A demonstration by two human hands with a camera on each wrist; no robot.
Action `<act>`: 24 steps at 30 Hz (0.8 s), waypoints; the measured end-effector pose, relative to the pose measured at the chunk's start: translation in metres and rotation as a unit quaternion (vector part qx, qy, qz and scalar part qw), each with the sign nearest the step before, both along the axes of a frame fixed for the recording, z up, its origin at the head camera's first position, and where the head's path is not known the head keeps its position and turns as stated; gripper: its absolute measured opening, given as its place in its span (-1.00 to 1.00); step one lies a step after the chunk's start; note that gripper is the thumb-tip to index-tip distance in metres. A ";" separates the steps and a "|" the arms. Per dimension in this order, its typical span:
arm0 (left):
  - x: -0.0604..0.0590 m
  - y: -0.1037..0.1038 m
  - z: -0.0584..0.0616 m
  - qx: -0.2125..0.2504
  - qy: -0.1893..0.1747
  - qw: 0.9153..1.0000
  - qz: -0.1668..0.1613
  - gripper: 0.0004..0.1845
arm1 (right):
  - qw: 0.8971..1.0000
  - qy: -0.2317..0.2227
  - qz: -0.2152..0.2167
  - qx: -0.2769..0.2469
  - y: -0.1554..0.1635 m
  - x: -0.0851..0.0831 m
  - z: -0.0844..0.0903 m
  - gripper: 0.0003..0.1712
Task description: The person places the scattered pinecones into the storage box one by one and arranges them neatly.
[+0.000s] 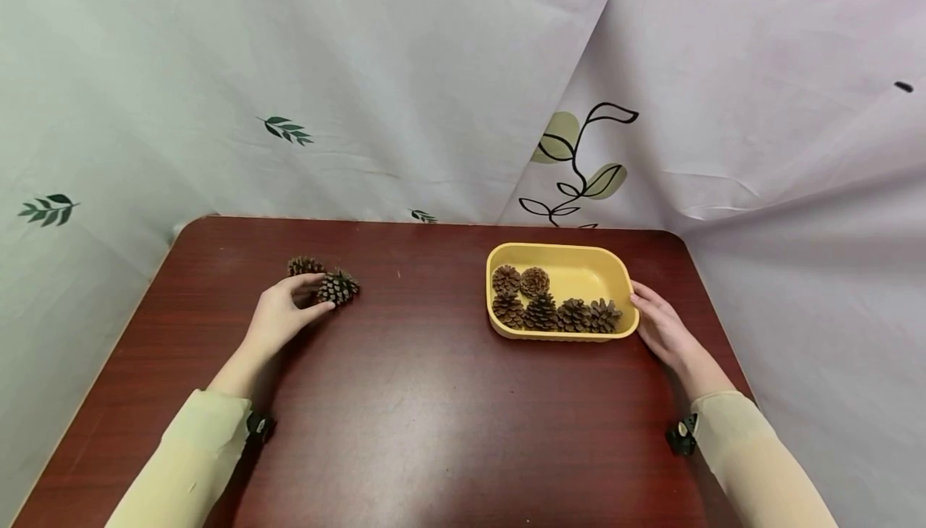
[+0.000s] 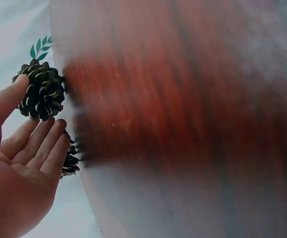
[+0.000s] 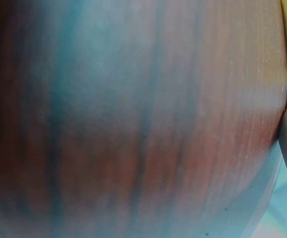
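Note:
My left hand (image 1: 282,313) is at the left of the table, holding a brown pine cone (image 1: 338,288) between thumb and fingers. In the left wrist view the thumb lies against one side of that pine cone (image 2: 41,91), with the fingertips at its lower side. Just behind the hand sits a second pine cone (image 1: 305,266), partly covered by the fingers. A yellow rectangular box (image 1: 560,337) stands at the right, several pine cones (image 1: 541,311) inside along its left and front. Against the box's right end rests my right hand (image 1: 669,335), its fingers fairly straight.
Everything stands on a dark red-brown wooden table (image 1: 419,399) with rounded back corners. A pale curtain (image 1: 405,94) with leaf prints hangs right behind the table's back edge and along its sides. Each wrist wears a small black device (image 1: 682,435).

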State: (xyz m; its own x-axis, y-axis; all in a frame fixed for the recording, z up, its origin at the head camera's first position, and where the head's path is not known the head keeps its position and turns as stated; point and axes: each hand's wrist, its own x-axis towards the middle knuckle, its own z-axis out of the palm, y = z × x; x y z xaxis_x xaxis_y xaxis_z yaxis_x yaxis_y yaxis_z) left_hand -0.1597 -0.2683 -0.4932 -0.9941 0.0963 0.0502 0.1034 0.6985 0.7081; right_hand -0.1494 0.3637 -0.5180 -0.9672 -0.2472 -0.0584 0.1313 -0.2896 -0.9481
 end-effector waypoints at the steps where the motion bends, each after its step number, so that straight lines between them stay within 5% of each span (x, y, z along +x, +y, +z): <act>1: -0.001 0.000 0.000 -0.002 -0.001 1.000 0.000 -0.40 | 1.000 0.000 0.000 0.001 0.000 0.000 0.000 -0.57; 24: -0.006 0.007 -0.003 -0.014 0.013 1.000 0.000 -0.43 | 1.000 -0.010 -0.001 0.010 0.002 0.001 0.001 -0.58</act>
